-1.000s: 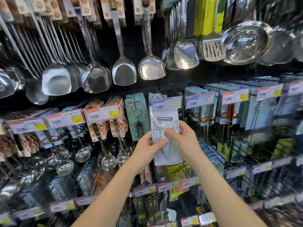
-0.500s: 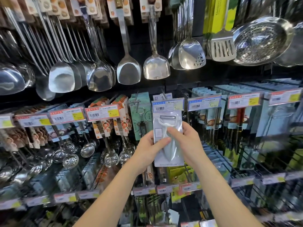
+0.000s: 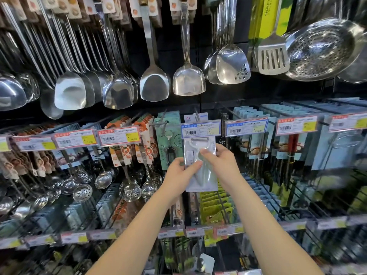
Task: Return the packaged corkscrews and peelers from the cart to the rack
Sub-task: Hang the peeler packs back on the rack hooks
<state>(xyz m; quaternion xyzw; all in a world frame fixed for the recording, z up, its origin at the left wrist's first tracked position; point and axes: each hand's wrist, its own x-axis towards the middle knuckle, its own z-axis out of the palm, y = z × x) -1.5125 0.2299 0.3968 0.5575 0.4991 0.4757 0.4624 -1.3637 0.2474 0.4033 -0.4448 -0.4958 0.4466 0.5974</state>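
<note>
A packaged peeler [image 3: 200, 181] in a clear, silvery pack is held upright in front of the rack, its top just under a blue price tag [image 3: 200, 129]. My left hand [image 3: 181, 175] grips the pack's left edge. My right hand [image 3: 220, 161] pinches its front from the right. A rack hook [image 3: 197, 115] with a white card hangs right above the tag. To the left, a packaged corkscrew [image 3: 168, 147] on a green card hangs on its own hook. The cart is out of view.
Steel spatulas [image 3: 154, 84] and ladles hang along the top row, with a colander [image 3: 319, 50] at the upper right. Skimmers [image 3: 131, 191] hang lower left. Rows of carded goods on wire hooks [image 3: 250, 135] fill the right, with price strips [image 3: 198, 232] below.
The view has tilted so the rack sits lower in the frame. The peeler pack stays in both hands, its top still just under the blue tag.
</note>
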